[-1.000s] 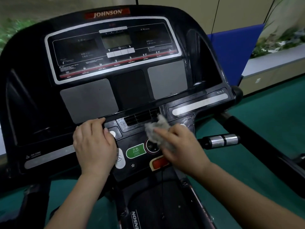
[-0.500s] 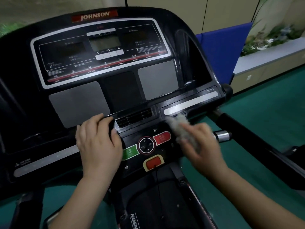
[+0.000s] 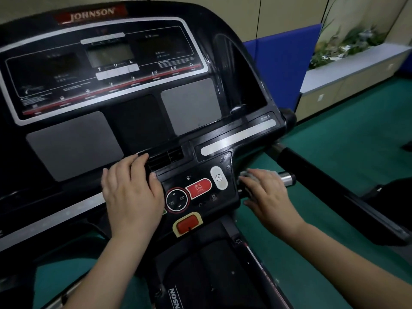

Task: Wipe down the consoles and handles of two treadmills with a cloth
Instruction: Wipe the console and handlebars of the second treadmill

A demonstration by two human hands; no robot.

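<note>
Head view: one console [image 3: 138,123]; left hand [image 3: 131,192] flat; right hand [image 3: 267,195] holds one cloth [image 3: 247,174]

Dim indoor light leaves the black console [image 3: 138,121] murky, a soft sheen streaks its glossy right side, its print is blur-smeared, and frame edges bow with wide-angle distortion.

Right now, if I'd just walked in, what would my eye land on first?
The big black treadmill console, with its JOHNSON label at the top, fills the view. Low in the middle sits a red STOP button, just right of the left hand, which rests flat on the console's edge. Further right, the right hand holds a grey cloth against the side handle.
</note>
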